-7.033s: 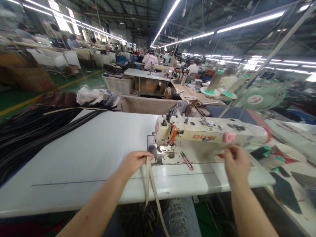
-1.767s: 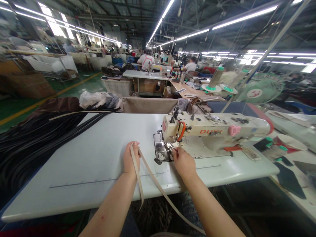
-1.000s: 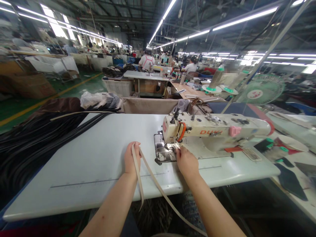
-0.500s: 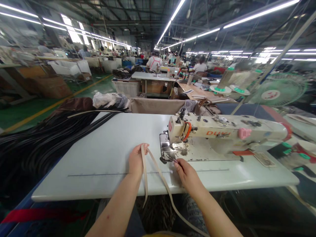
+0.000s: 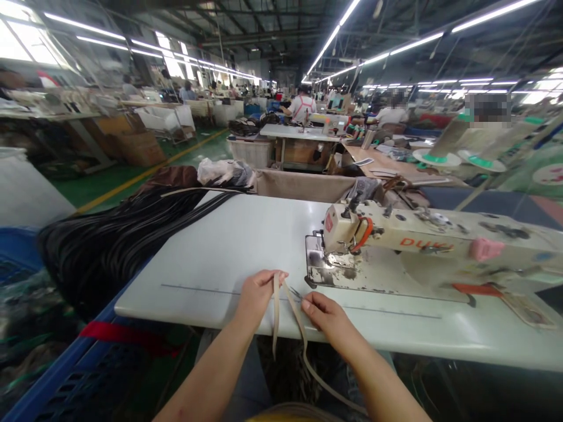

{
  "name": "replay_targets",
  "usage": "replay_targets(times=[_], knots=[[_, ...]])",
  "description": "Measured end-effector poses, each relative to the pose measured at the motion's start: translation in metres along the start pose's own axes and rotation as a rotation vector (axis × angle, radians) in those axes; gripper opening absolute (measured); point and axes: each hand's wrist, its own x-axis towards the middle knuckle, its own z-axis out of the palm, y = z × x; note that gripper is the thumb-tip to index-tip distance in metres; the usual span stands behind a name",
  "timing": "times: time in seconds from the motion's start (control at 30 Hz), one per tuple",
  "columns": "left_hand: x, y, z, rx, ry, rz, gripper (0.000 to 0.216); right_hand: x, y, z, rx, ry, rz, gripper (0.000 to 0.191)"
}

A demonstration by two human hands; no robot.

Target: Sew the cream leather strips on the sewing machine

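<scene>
My left hand (image 5: pixel 259 293) is closed in a pinch on a narrow beige strap (image 5: pixel 276 316). The strap's two lengths hang from the fingertips past the table's front edge, the longer one running down toward my lap. My right hand (image 5: pixel 323 313) is closed around small thread snips (image 5: pixel 296 294), whose pointed metal blades face the strap close to my left fingertips. Most of the snips are hidden in the fist. Both hands are over the front of the white sewing table (image 5: pixel 211 258), left of the sewing machine (image 5: pixel 387 234).
Long black straps (image 5: pixel 118 240) lie heaped over the table's left end, near a blue plastic crate (image 5: pixel 88 375) with a red band. Behind the table stands a beige cloth-lined bin (image 5: pixel 303 184). Thread cones and a fan are at the right. Other people work farther back.
The view has swung left. My right hand has left the machine's needle plate area and brought the snips over to the strap by my left hand, which still pinches it.
</scene>
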Motion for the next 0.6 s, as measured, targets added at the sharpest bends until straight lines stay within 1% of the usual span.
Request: replay_targets(times=[0.17, 0.27, 0.37, 0.47, 0.6], knots=[[-0.007, 0.007, 0.009, -0.122, -0.072, -0.104, 0.046, -0.002, -0.006, 0.0, -0.034, 0.026, -0.024, 0.037], [-0.011, 0.011, 0.013, -0.17, -0.065, -0.166, 0.051, -0.007, -0.011, -0.002, -0.087, 0.052, -0.041, 0.03], [-0.014, 0.012, 0.014, -0.201, -0.043, -0.221, 0.055, -0.015, -0.015, -0.002, -0.203, 0.065, -0.057, 0.024], [-0.016, 0.012, 0.013, -0.208, -0.052, -0.244, 0.055, -0.021, -0.018, -0.001, -0.285, 0.07, -0.078, 0.024], [-0.019, 0.013, 0.009, -0.184, -0.096, -0.248, 0.054, -0.025, -0.018, 0.001, -0.258, 0.052, -0.097, 0.025]])
